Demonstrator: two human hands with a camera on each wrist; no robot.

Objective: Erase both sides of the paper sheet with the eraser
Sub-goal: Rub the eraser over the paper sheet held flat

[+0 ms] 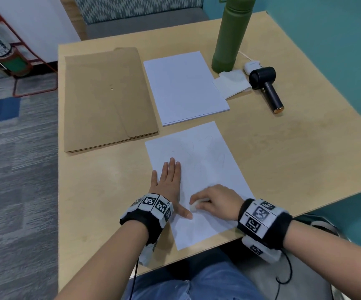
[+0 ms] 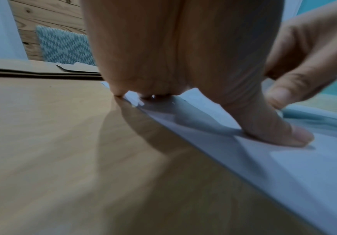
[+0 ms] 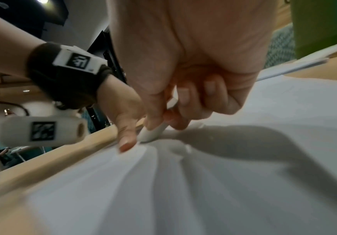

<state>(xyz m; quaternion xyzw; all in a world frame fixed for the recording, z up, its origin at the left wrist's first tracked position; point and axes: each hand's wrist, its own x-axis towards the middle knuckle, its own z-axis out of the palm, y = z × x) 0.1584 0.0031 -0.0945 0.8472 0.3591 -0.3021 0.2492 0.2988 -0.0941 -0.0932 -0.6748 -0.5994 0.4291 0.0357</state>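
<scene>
right hand [image 1: 216, 201] grip on eraser [image 3: 152, 132], paper sheet [image 1: 199, 169]

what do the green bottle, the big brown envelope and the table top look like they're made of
Green bottle: probably coated metal or plastic; matte olive skin, no glare, cannot tell which. Brown envelope: kraft paper, dull tan, with flap creases and a small fastener dot. Table: likely wood-look laminate or veneer; pale grain, smooth with a soft sheen.

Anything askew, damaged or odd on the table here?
Only slightly: the paper sheet lies skewed, its near corner overhanging the table edge, and it wrinkles beside the eraser in the right hand. No visible tears or spills.
</scene>
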